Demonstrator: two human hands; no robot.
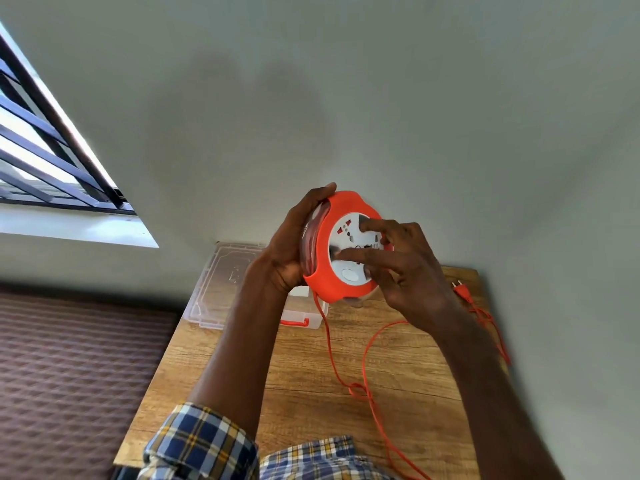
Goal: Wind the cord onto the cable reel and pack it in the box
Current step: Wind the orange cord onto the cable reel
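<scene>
- The left hand grips the orange cable reel by its left rim, fingers curled round the edge, holding it up above the wooden table.
- The right hand rests on the reel's white socket face — fingers spread and bent, fingertips pressing it.
- The orange cord hangs from the reel, loops across the table and ends at the plug far right.
- The clear box sits open at the table's far left, behind the left forearm.
</scene>
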